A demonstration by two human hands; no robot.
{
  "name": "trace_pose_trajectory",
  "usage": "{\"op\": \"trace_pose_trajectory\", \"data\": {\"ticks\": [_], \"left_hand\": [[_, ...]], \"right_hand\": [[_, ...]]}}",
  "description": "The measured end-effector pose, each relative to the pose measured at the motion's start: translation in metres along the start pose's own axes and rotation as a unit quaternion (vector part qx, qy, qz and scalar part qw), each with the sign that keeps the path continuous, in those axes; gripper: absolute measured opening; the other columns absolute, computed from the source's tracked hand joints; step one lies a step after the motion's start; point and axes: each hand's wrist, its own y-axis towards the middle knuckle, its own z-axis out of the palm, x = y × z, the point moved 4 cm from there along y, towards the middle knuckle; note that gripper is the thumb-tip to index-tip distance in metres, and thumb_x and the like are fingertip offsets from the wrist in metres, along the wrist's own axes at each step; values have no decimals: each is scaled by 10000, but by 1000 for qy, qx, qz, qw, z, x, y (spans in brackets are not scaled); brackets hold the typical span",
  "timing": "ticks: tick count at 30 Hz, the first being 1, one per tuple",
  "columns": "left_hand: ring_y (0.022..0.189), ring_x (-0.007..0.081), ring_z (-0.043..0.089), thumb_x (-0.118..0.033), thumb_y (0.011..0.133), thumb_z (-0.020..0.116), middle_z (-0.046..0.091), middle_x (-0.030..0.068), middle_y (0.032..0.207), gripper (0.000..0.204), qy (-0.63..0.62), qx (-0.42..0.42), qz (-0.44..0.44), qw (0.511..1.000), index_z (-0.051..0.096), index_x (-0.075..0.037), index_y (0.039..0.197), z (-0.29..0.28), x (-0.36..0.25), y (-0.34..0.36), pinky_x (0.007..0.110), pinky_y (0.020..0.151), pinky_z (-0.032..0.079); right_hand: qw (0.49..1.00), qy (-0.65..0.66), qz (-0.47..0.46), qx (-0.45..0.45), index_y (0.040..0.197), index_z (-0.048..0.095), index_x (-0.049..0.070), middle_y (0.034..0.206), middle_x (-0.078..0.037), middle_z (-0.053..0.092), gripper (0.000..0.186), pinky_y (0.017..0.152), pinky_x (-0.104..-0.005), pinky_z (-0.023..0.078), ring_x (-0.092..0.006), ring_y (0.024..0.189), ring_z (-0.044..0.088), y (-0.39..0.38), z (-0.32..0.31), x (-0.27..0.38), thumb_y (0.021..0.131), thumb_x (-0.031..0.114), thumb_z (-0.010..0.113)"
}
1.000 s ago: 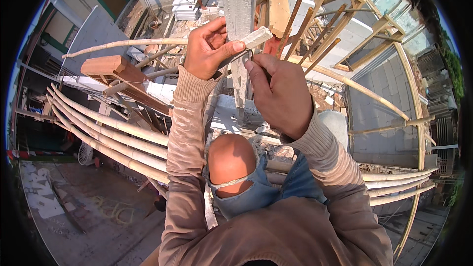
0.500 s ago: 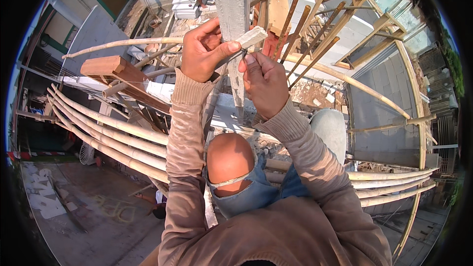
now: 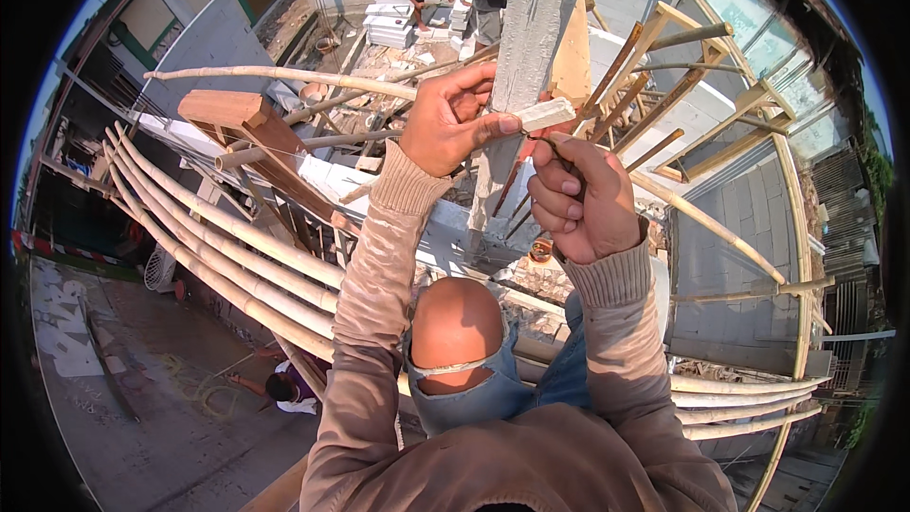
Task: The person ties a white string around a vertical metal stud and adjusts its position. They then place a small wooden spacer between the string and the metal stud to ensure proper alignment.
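My left hand pinches a short, pale, rough-edged piece, perhaps wood or concrete, between thumb and fingers. It sticks out to the right past my thumb. Just below its end, my right hand is closed on a thin dark strand that looks like wire and runs toward my left thumb. Whether the strand loops around the piece cannot be seen. Both hands are up close to a grey concrete-coated post, which rises behind the pale piece.
Rusty rebar rods slant up right of the post. Bamboo poles stretch left, with more poles at right. A wooden beam juts out at left. Two people work beside white blocks; another person is down at lower left.
The view has shifted, so the post and both hands appear further right and lower. My right hand has turned, its fingers curled more into view. A second person shows by the blocks.
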Motion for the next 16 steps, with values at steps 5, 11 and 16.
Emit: {"op": "trace_pose_trajectory", "data": {"ticks": [5, 11, 16], "left_hand": [[1089, 184, 591, -51, 757, 770, 613, 153, 1183, 594, -32, 4, -7, 999, 495, 99, 1262, 0, 8, 4, 307, 947, 493], [1080, 180, 592, -103, 754, 773, 619, 141, 1161, 597, -32, -15, -6, 999, 506, 93, 1252, -3, 6, 0, 302, 937, 498], [1091, 185, 587, -133, 759, 776, 616, 141, 1167, 616, -22, -6, -2, 1000, 501, 91, 1263, 1, 5, 2, 312, 950, 490]], "right_hand": [[525, -678, -481, -183, 1028, 671, 7, 809, -118, 666, 175, 566, -300, 499, -203, 669, 643, -24, 20, 1, 853, 3, 671], [400, -700, -571, -152, 1026, 670, 12, 808, -138, 663, 240, 562, -320, 504, -252, 648, 650, -14, 8, 0, 795, -52, 687], [379, -755, -499, -194, 1068, 657, 14, 836, -141, 663, 282, 550, -329, 507, -273, 654, 664, -6, 7, 0, 794, -51, 674]]}}
